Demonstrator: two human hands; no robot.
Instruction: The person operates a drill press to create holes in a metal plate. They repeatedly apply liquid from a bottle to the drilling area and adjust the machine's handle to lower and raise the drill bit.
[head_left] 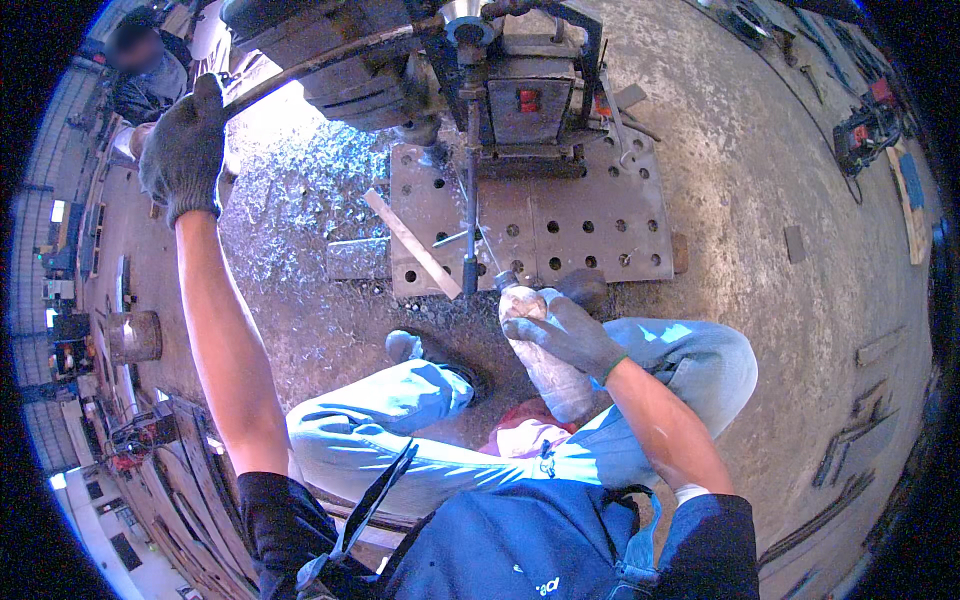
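My left hand (187, 150), in a dark grey glove, is closed around the end of a long metal bar (340, 62) at the upper left. The bar runs to the spindle of a dark, drill-like machine (530, 95). From that spindle a slim vertical rod (472, 200) hangs down over a plate with round holes (600, 225). In my right hand (575, 335), also gloved, is a tilted, cloudy plastic bottle (548, 370). Its dark cap points up toward the rod, and a thin line, perhaps a nozzle, extends from it. The bottle's lower end is between my legs.
A flat strip (412, 243) lies across the plate's left side. Bright metal shavings (290, 190) cover the floor there. Another person (150, 75) is at the far left, near a round metal container (135, 337). A red-and-black device (868, 130) with a cable sits at the right.
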